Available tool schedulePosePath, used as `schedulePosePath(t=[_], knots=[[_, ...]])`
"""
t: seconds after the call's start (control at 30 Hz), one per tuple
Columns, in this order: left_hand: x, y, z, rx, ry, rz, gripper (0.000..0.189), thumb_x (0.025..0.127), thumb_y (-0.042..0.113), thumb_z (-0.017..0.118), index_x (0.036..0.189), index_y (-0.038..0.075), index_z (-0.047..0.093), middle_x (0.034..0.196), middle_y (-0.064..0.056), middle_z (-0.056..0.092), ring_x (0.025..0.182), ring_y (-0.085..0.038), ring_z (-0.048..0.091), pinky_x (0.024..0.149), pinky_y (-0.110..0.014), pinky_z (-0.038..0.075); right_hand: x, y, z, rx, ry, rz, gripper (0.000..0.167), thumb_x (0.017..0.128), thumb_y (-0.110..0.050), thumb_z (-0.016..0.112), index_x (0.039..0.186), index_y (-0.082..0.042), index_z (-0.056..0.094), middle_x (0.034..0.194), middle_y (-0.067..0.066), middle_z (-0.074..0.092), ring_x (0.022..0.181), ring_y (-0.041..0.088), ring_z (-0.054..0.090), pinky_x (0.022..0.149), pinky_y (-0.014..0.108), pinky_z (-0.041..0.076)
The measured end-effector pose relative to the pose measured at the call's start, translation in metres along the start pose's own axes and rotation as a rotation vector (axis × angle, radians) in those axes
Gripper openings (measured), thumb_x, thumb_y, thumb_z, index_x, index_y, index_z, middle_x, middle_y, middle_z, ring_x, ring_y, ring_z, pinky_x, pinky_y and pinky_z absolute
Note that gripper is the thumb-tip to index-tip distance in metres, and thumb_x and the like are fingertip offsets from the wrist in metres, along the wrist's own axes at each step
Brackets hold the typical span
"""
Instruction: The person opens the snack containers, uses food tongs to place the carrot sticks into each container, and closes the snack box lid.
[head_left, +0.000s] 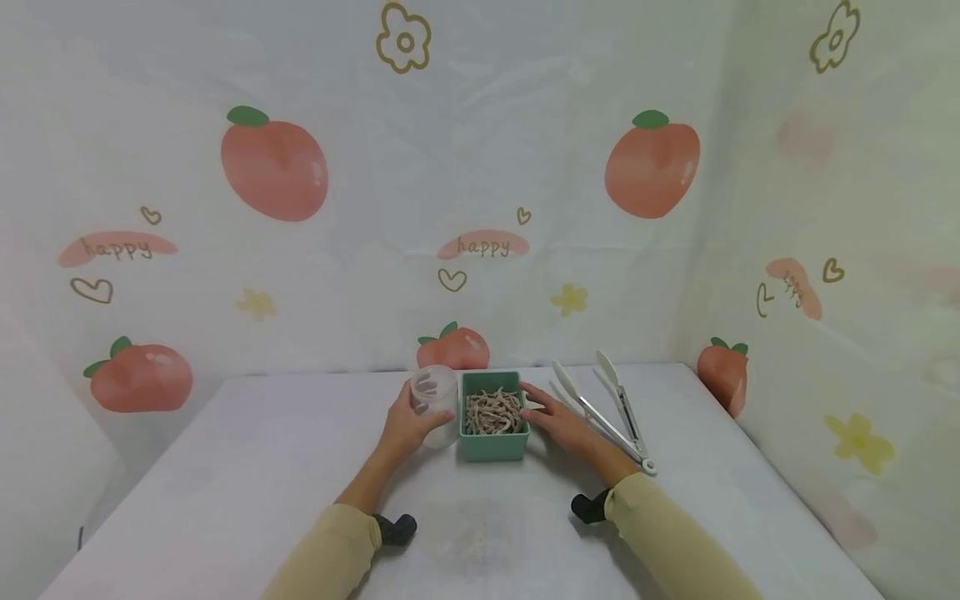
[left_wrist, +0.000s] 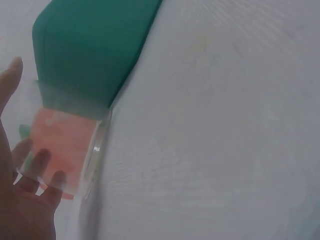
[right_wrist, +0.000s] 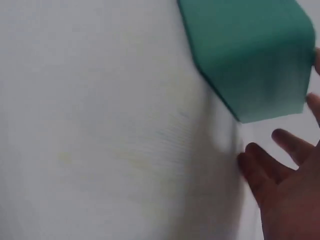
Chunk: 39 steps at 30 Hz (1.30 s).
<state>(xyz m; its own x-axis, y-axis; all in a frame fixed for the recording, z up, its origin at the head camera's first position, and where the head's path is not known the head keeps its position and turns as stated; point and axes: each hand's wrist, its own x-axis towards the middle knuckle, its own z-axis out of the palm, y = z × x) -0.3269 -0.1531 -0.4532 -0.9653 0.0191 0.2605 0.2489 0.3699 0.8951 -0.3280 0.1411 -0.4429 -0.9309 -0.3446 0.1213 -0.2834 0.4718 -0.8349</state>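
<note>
The wall (head_left: 360,292) says "happy" (head_left: 483,245). The left hand (head_left: 405,425) curls round a clear cup (head_left: 445,397) — right beside the green box (head_left: 493,448) of twisty brown strips (head_left: 493,410). The right hand (head_left: 558,421) is spread at the box's other side.

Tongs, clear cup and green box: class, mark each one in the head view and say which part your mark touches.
Tongs (head_left: 631,417): head view, on the right-hand metal arm.
Clear cup (head_left: 441,434): head view, lower side wall.
Green box (head_left: 492,448): head view, front wall.
</note>
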Motion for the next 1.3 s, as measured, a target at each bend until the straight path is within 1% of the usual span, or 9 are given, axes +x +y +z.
schedulePosePath(t=[0.1, 0.27, 0.37, 0.57, 0.63, 0.77, 0.87, 1.1, 1.3], knots=[[0.000, 0.000, 0.002, 0.012, 0.004, 0.002, 0.091, 0.075, 0.037, 0.084, 0.145, 0.005, 0.034, 0.140, -0.015, 0.049, 0.131, -0.033, 0.044, 0.104, -0.047, 0.038, 0.002, 0.001, -0.006, -0.079, 0.004, 0.033, 0.061, 0.096, -0.038, 0.060, 0.150, -0.022, 0.039, 0.151, 0.011, 0.039, 0.126, 0.036, 0.050, 0.104, 0.056, 0.034], [0.000, 0.001, 0.003, 0.021, 0.003, 0.005, 0.091, 0.076, 0.037, 0.084, 0.145, 0.005, 0.034, 0.139, -0.015, 0.050, 0.131, -0.033, 0.045, 0.104, -0.047, 0.039, 0.000, -0.008, -0.022, -0.169, -0.001, 0.060, 0.056, 0.095, -0.035, 0.061, 0.146, -0.018, 0.045, 0.145, 0.014, 0.046, 0.119, 0.033, 0.056, 0.098, 0.054, 0.041], [0.000, 0.002, 0.003, 0.014, 0.003, 0.002, 0.090, 0.076, 0.037, 0.084, 0.144, 0.005, 0.034, 0.139, -0.014, 0.050, 0.131, -0.033, 0.045, 0.103, -0.047, 0.039, 0.000, -0.014, -0.031, -0.194, -0.005, 0.039, 0.053, 0.096, -0.032, 0.062, 0.144, -0.015, 0.048, 0.142, 0.016, 0.049, 0.116, 0.033, 0.058, 0.095, 0.052, 0.045], [0.000, 0.003, 0.001, 0.011, 0.003, -0.010, 0.091, 0.075, 0.038, 0.084, 0.144, 0.005, 0.035, 0.139, -0.015, 0.050, 0.131, -0.034, 0.044, 0.103, -0.047, 0.039, -0.002, -0.027, -0.045, -0.209, 0.002, -0.048, 0.052, 0.095, -0.029, 0.063, 0.140, -0.007, 0.050, 0.140, 0.018, 0.051, 0.113, 0.034, 0.059, 0.087, 0.050, 0.050], [0.000, 0.003, 0.001, 0.010, 0.002, -0.012, 0.091, 0.075, 0.036, 0.085, 0.144, 0.004, 0.035, 0.139, -0.016, 0.049, 0.132, -0.034, 0.044, 0.104, -0.047, 0.038, -0.001, -0.031, -0.048, -0.224, 0.014, -0.071, 0.051, 0.095, -0.027, 0.062, 0.139, -0.005, 0.051, 0.139, 0.018, 0.051, 0.113, 0.034, 0.059, 0.087, 0.050, 0.050], [-0.001, 0.004, 0.000, 0.014, 0.000, -0.012, 0.090, 0.074, 0.034, 0.085, 0.143, 0.004, 0.035, 0.139, -0.017, 0.049, 0.132, -0.034, 0.044, 0.105, -0.047, 0.038, 0.004, -0.043, -0.052, -0.252, 0.045, -0.077, 0.049, 0.096, -0.028, 0.063, 0.138, -0.007, 0.052, 0.137, 0.015, 0.054, 0.113, 0.032, 0.059, 0.087, 0.050, 0.050], [0.000, 0.004, 0.000, 0.018, -0.003, -0.011, 0.089, 0.074, 0.034, 0.085, 0.143, 0.005, 0.036, 0.138, -0.016, 0.050, 0.131, -0.034, 0.045, 0.104, -0.047, 0.038, 0.010, -0.054, -0.053, -0.265, 0.067, -0.076, 0.047, 0.096, -0.028, 0.062, 0.138, -0.009, 0.053, 0.136, 0.011, 0.056, 0.114, 0.030, 0.059, 0.089, 0.050, 0.049], [0.001, 0.003, -0.001, 0.029, -0.009, -0.002, 0.091, 0.073, 0.035, 0.086, 0.143, 0.004, 0.036, 0.136, -0.016, 0.052, 0.129, -0.037, 0.046, 0.102, -0.048, 0.041, 0.023, -0.079, -0.052, -0.285, 0.134, -0.157, 0.041, 0.097, -0.025, 0.061, 0.134, -0.010, 0.056, 0.132, 0.009, 0.059, 0.112, 0.027, 0.060, 0.091, 0.048, 0.049], [0.000, 0.006, -0.001, 0.031, -0.016, -0.030, 0.092, 0.073, 0.035, 0.086, 0.144, 0.005, 0.036, 0.138, -0.016, 0.050, 0.130, -0.037, 0.045, 0.102, -0.049, 0.040, 0.032, -0.094, -0.044, -0.280, 0.221, -0.240, 0.037, 0.095, -0.021, 0.063, 0.129, -0.007, 0.060, 0.127, 0.009, 0.062, 0.111, 0.027, 0.060, 0.088, 0.045, 0.051]])
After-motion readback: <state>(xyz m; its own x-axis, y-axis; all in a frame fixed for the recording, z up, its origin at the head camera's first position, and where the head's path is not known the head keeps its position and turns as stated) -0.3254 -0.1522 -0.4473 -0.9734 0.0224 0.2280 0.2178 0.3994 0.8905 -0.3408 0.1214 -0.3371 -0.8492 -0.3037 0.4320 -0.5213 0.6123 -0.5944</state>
